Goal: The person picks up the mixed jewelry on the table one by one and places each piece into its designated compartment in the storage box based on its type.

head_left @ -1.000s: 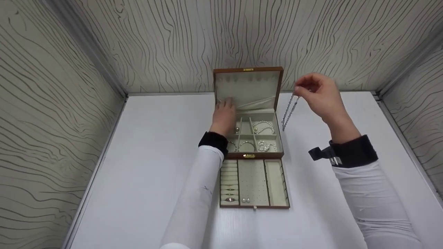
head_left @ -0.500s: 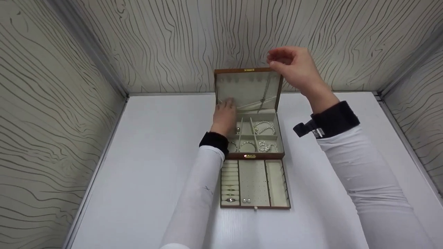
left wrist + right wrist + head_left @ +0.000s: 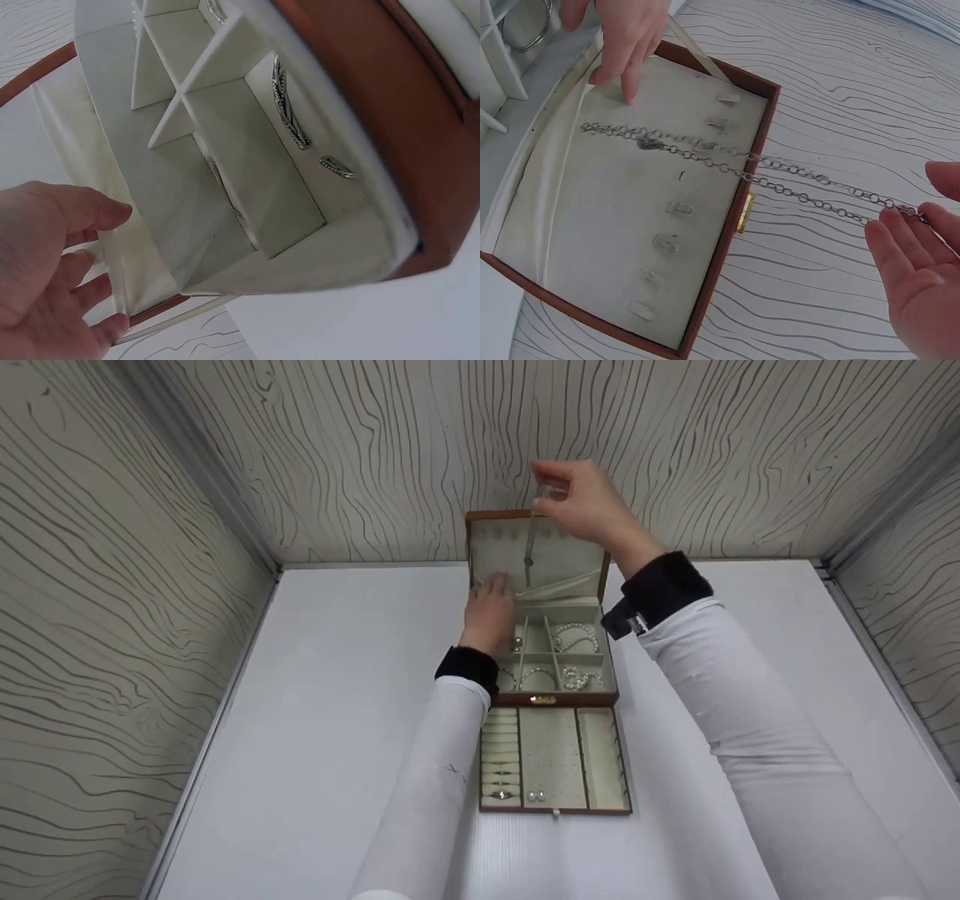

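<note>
My right hand holds a silver chain necklace by its upper end, above the raised lid of a brown jewelry box. In the right wrist view the doubled chain hangs across the pale lid lining, its dark pendant near the lower end. Several small hooks line the lid near its top edge. My left hand reaches over the box's left side. Its fingers touch the lid lining by the cloth pocket, without visibly pinching it.
Divided compartments hold a pearl bracelet, another pearl string and bangles. A pulled-out drawer in front carries rings and pearl earrings. A patterned wall stands close behind the lid.
My right hand has carried the necklace from the box's right side up and left, over the lid's middle. The left hand has stayed at the lid.
</note>
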### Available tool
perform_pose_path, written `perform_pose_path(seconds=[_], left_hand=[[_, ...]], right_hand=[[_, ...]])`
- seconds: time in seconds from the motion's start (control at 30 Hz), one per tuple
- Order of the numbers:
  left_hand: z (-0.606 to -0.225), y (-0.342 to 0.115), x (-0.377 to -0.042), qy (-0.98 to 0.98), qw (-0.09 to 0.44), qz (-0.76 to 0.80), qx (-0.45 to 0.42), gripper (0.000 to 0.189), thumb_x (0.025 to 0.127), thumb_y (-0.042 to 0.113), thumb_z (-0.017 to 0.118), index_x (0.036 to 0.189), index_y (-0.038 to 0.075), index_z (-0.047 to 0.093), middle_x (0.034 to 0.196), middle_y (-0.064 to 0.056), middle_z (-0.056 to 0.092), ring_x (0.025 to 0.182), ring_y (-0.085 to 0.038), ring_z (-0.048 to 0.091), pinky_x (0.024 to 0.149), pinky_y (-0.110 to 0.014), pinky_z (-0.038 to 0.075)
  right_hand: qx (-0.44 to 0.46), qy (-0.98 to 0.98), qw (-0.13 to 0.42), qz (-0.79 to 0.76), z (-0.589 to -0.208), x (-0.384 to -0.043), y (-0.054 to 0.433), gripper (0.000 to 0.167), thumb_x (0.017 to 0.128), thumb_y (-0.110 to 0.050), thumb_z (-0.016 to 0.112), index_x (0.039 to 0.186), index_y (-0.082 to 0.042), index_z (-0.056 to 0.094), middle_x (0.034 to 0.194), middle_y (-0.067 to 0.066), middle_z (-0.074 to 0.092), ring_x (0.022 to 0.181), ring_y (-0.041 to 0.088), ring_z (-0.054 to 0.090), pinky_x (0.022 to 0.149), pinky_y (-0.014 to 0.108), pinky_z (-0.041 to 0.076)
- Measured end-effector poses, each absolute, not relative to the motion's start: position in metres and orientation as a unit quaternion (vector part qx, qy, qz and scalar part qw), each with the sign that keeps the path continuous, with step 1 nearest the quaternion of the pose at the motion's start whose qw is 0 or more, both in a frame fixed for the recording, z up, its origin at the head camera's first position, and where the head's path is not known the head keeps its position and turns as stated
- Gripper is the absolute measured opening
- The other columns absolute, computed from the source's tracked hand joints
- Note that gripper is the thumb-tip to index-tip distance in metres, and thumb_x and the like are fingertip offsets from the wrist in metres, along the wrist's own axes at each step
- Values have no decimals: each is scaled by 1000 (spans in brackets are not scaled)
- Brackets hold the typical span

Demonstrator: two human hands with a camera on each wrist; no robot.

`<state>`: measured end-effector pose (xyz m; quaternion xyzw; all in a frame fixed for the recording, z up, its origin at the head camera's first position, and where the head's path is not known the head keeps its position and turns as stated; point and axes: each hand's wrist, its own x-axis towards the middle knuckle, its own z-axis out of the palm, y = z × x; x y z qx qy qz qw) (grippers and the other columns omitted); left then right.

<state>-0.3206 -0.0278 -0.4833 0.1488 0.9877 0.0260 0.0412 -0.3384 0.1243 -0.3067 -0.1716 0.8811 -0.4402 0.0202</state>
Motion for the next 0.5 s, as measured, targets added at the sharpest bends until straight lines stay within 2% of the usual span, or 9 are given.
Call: perform_pose_path(seconds=[0.2,0.5], left_hand=[[-484,-27,-321,988,37,29,149,45,104,8,42,148,2,41,157,-12,29,143,-29,27,114,-44,26],[-485,-27,-321,988,22,16,151,41,101,6,44,142,5,50,156,-11,32,142,-29,30,112,-44,29]], right_hand=[[-204,890,14,-408,-328,-342,123,57,96,-6,60,149,-5,40,149,12,44,134,24,44,105,32,39],[-216,914,25,-342,-384,-338,128,58,94,-1,56,149,-1,38,153,18,35,136,34,39,108,42,36]])
